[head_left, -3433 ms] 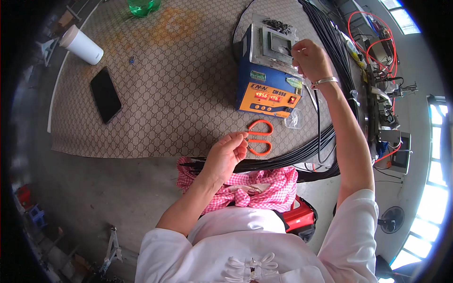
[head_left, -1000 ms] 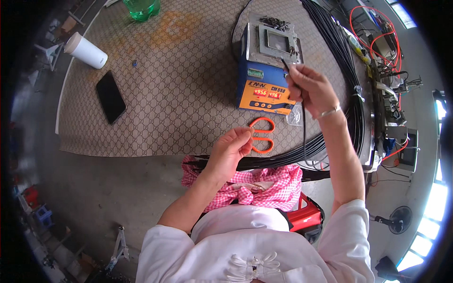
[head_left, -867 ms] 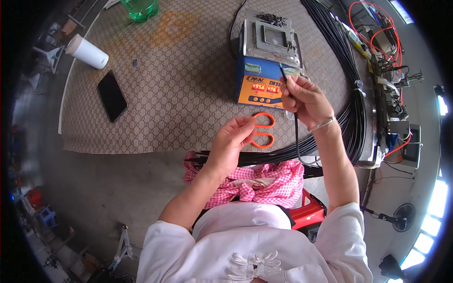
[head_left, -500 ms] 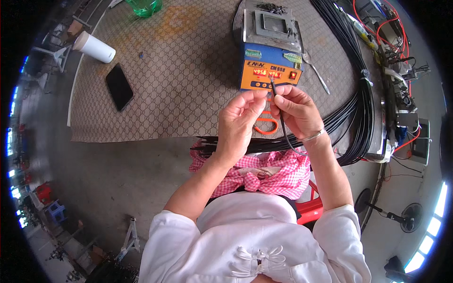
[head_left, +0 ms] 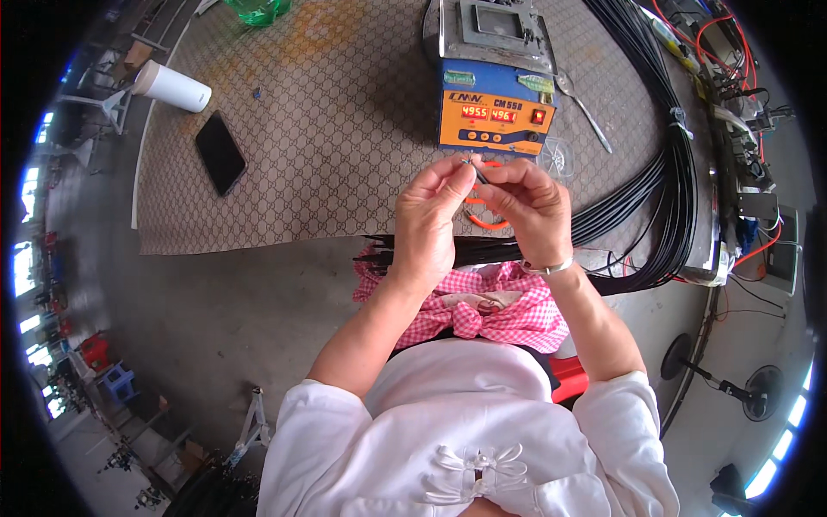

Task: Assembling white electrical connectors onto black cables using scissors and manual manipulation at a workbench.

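Observation:
Over the near edge of the table, my two hands meet at the end of a thin black cable (head_left: 480, 176). My right hand (head_left: 532, 211) pinches the cable close behind its end. The thumb and forefinger of my left hand (head_left: 431, 220) are closed on the fine wire ends (head_left: 468, 161) that stick out of it. Fingers hide most of the cable. Just beyond and partly under my hands lies a pair of orange-handled scissors (head_left: 488, 224). Behind them stands a blue and orange heating unit (head_left: 487, 121) with lit red digits and a metal top plate.
A thick bundle of black cables (head_left: 662, 185) curves along the right side of the table (head_left: 327, 164). Left lie a black phone (head_left: 220, 153) and a white cup (head_left: 172, 86). A metal spoon-like tool (head_left: 587, 110) and a clear round dish (head_left: 556, 158) are beside the unit.
My left hand has come over to the cable end and now pinches the wires. My right hand has tilted the cable tip leftward and lower. The view has shifted slightly.

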`<action>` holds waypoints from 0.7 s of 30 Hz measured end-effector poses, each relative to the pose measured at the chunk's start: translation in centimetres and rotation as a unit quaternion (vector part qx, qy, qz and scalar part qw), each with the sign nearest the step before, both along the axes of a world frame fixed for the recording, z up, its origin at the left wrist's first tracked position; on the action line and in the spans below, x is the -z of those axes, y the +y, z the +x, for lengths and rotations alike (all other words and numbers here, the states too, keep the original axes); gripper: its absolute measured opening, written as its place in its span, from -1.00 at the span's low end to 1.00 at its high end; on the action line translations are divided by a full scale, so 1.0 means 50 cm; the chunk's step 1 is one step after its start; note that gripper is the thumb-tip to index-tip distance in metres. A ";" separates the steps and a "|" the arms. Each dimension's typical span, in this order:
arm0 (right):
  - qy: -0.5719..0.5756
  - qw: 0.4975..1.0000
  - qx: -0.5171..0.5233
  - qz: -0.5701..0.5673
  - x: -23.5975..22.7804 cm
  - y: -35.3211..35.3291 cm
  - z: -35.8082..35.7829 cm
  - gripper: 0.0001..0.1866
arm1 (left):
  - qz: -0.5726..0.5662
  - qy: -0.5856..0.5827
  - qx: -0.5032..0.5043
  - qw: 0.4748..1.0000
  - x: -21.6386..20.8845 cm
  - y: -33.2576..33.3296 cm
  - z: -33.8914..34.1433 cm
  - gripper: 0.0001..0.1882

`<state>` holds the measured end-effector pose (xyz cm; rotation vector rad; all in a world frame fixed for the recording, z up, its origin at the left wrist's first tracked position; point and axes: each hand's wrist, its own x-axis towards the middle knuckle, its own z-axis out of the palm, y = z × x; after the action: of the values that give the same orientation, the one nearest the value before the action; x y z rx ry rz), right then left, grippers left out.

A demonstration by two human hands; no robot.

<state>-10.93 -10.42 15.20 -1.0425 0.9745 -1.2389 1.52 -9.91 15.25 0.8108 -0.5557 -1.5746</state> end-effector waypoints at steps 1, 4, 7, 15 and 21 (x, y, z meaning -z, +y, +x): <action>-0.007 1.000 0.002 0.007 0.001 0.003 0.003 -0.88 | 0.003 0.002 0.005 1.000 0.007 -0.001 0.004 -0.85; 0.040 0.997 -0.047 0.036 -0.002 0.005 -0.007 -0.90 | -0.001 0.009 0.011 1.000 0.022 -0.001 0.011 -0.87; 0.017 0.997 -0.040 0.061 0.007 -0.001 -0.021 -0.90 | 0.006 0.046 0.014 0.999 0.028 0.002 0.020 -0.86; 0.579 0.763 -0.072 -0.278 0.098 -0.018 -0.026 -0.66 | 0.053 0.109 0.061 0.991 0.038 0.007 0.047 -0.81; 0.541 0.801 -0.073 -0.245 0.109 -0.025 -0.026 -0.59 | 0.042 0.112 0.067 0.991 0.047 0.006 0.063 -0.76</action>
<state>-12.23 -11.67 9.73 -2.3259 1.3877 -0.6886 4.68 -9.60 12.90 0.6587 -0.3907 -1.7958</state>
